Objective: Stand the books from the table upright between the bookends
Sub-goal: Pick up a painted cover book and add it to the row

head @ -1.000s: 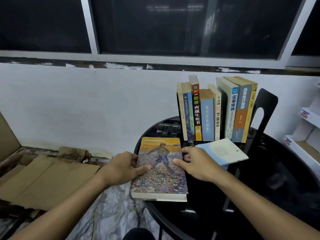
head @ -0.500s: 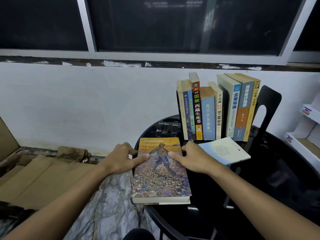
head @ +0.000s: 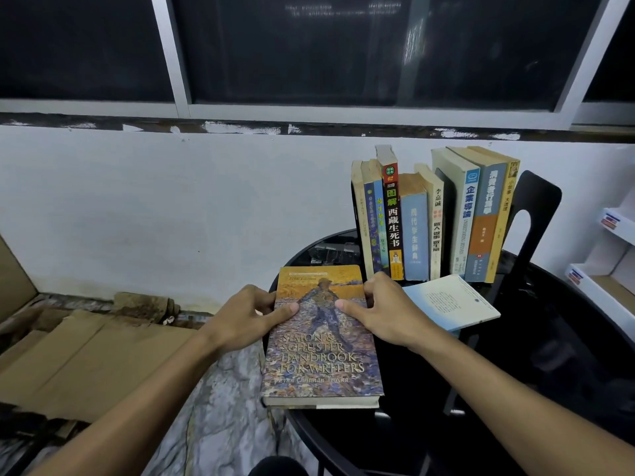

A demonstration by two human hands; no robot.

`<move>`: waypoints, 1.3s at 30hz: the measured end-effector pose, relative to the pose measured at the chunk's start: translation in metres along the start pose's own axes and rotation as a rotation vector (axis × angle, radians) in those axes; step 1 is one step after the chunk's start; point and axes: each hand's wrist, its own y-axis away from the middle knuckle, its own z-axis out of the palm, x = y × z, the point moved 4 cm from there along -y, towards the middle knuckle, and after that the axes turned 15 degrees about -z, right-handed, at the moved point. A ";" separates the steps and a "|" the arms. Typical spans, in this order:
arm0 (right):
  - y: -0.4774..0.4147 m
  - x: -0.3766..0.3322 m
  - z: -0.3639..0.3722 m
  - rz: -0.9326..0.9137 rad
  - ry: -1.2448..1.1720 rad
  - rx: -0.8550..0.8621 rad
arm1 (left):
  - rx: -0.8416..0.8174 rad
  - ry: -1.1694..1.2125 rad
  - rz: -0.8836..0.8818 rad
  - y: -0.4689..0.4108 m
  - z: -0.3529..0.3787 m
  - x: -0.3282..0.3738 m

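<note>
- Handbook [head: 323,355] and the other books are in a room with a white wall [head: 171,201] below a dark window [head: 343,46] with pale frames. Flattened cardboard [head: 86,355] lies on a marbled floor [head: 223,407] at the left, and white shelves [head: 604,262] show at the right edge.
- A round table [head: 515,372] with a glossy black top stands against that wall.
- At the table's far side a row of upright books [head: 415,228] stands spines outward, most with Chinese titles. A dark gap splits the row into two groups, and a black bookend [head: 536,207] rises just beside its right end.
- The Handbook lies cover up at the table's near-left side, its near end jutting past the rim. It is a thick volume. Its cover shows a painted striding figure in yellows and blues above the title "Simon & Schuster Handbook for Writers".
- A pale blue book [head: 450,300] lies flat just right of it, near the foot of the row, with printed text on its upper face.
- The left hand [head: 240,317] grips the Handbook's left edge, thumb on the cover and fingers curled round the edge.
- The right hand [head: 381,310] grips the right edge near the far corner, thumb laid on the cover.
</note>
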 end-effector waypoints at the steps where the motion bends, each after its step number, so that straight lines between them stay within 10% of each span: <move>1: -0.001 -0.002 -0.003 -0.016 -0.004 0.018 | -0.013 0.030 -0.013 0.002 -0.001 0.000; 20: -0.005 -0.043 -0.056 -0.354 -0.225 0.302 | 0.352 0.497 0.222 0.051 -0.041 0.039; 39: 0.014 -0.059 -0.056 -0.404 0.117 0.616 | 0.232 0.556 0.206 0.049 -0.034 0.031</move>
